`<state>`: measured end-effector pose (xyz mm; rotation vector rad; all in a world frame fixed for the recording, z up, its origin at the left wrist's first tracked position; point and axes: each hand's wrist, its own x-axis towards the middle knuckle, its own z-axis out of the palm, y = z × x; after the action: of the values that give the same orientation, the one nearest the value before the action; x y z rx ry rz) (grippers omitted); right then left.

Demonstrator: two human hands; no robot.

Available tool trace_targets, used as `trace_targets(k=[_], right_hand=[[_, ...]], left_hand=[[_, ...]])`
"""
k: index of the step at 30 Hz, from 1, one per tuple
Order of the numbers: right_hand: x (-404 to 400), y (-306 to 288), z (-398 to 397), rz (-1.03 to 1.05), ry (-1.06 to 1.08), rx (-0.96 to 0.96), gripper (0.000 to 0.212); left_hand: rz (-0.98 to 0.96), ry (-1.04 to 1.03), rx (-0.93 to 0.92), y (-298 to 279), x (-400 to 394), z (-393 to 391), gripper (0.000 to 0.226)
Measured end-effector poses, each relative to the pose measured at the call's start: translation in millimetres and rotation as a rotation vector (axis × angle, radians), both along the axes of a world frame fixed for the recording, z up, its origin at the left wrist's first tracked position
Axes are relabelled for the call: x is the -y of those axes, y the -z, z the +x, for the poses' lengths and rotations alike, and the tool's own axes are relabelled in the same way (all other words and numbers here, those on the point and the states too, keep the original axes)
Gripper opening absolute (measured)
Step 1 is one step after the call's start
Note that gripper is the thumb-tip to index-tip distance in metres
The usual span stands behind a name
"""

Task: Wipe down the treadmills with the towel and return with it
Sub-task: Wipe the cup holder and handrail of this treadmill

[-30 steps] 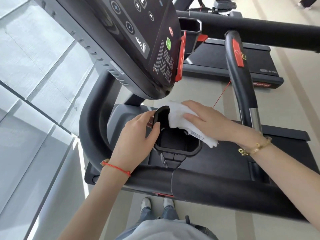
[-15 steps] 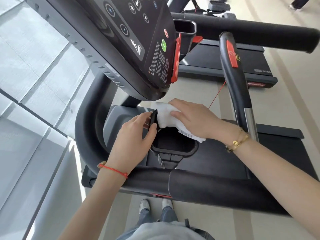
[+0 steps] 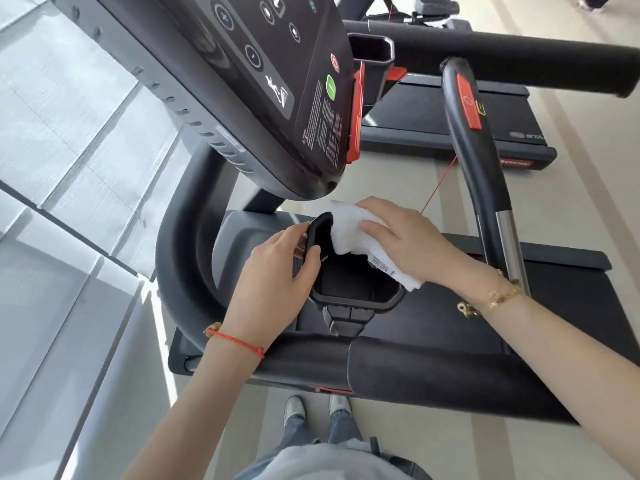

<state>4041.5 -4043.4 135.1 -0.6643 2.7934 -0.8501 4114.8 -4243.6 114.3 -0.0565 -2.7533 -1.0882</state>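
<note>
Towel (image 3: 349,233), white, soft and light by the look of it, draped over far rim of treadmill cup holder (image 3: 356,299), pressed flat under right hand (image 3: 412,244); left hand (image 3: 277,271) pinches holder's near-left rim; best taken bunched, not by a corner.

2 treadmills (image 3: 433,358), 1 towel (image 3: 349,233), 2 hands (image 3: 408,244).

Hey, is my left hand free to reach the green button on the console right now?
Probably not at once. The left hand grips the rim of the black cup holder, steadying it while the right hand presses the white towel into it. The green button lies uncovered above, so letting go should clear the way.
</note>
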Motion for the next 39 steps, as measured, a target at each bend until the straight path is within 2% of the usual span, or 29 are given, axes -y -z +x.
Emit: trace_targets(k=[3, 6, 8, 11, 14, 18, 22, 27, 30, 33, 36, 37, 39], right_hand=[[-6.7, 7.4, 31.1, -0.153, 0.203, 0.091, 0.039], [0.1, 10.7, 54.4, -0.228, 0.278, 0.171, 0.053], [1.4, 6.3, 46.6, -0.193, 0.286, 0.203, 0.053], [4.0, -6.2, 26.8, -0.141, 0.293, 0.25, 0.041], [6.6, -7.4, 40.8, -0.259, 0.383, 0.307, 0.039], [7.4, 0.0, 81.5, -0.433, 0.47, 0.394, 0.052], [5.7, -2.5, 55.0, -0.274, 0.445, 0.361, 0.048], [3.3, -15.5, -0.1, 0.021, 0.132, 0.262, 0.028], [0.7, -10.0, 7.6, -0.005, 0.127, 0.227, 0.034], [-4.3, 1.8, 42.9, -0.221, 0.263, 0.289, 0.051], [-3.9, 5.1, 60.2, -0.393, 0.311, 0.368, 0.056], [-2.5, 4.6, 56.9, -0.376, 0.324, 0.364, 0.056], [1.8, 2.3, 39.1, -0.194, 0.315, 0.278, 0.052]], left_hand=[[-0.007, -0.004, 0.007, 0.6, -0.3, 0.6, 0.042], [-0.015, -0.012, -0.001, -0.1, -1.2, 0.8, 0.042], [-0.015, -0.011, 0.004, 0.3, -1.2, 0.6, 0.042], [-0.022, 0.0, 0.01, -0.2, -0.4, -0.2, 0.041], [-0.023, 0.018, -0.003, -1.0, -0.7, 0.6, 0.04], [-0.013, 0.014, -0.02, 0.8, -0.2, -1.1, 0.042], [-0.019, 0.016, -0.044, 1.7, -0.7, -1.7, 0.038], [-0.037, 0.01, -0.056, 2.3, -0.6, -2.9, 0.033], [-0.025, 0.005, -0.055, 1.9, -0.8, -2.1, 0.034], [-0.029, 0.0, -0.055, 1.2, -1.3, -1.3, 0.035], [-0.033, -0.006, -0.057, 2.0, -1.4, -1.1, 0.036], [-0.032, -0.006, -0.058, 2.2, -1.5, -0.9, 0.037], [-0.028, -0.007, -0.059, 1.3, -1.8, -0.4, 0.036]])
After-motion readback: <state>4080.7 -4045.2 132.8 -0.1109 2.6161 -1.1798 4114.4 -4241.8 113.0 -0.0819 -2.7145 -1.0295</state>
